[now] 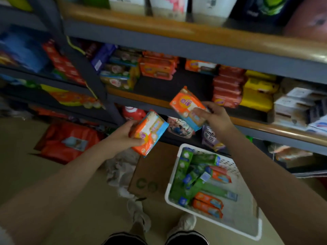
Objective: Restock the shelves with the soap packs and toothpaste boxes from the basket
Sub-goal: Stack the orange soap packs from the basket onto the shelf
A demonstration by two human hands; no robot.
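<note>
Above the basket: two orange soap packs are held up in front of the middle shelf (141, 100); the white basket (178, 174) sits on a cardboard box on the floor, below and in front of that shelf
Left soap pack (150, 132): above and left of the basket, tilted, short of the shelf edge; the left hand (123, 136) grips it by one long side, thumb on the printed face, fingers (139, 142) curled under and clamped on the wrapper
Right soap pack (189, 108): above the basket and nearest the shelf lip, tilted; the right hand (215, 117) pinches its lower end, thumb pressed on the front, the other fingers behind it and mostly hidden
Handling: the packs look like wrapped bundles of bars, so likely firm inside, moderately weighty, with a slick film skin; a grip across the long sides should hold better than a pinch at the crimped end, which may slide or tear; not fragile, I judge
Toothpaste boxes (192, 175): green cartons lie criss-crossed in the basket; probably light and stiff, easily dented at the corners; best taken round the middle
Orange packs in basket (208, 204): several lie at its near corner and its right side, waiting
Shelf stock: matching orange packs (157, 68) are stacked at the back of the middle shelf, well above the basket, with bare dark board in front of them; that gap seems the likely place for both held packs
</note>
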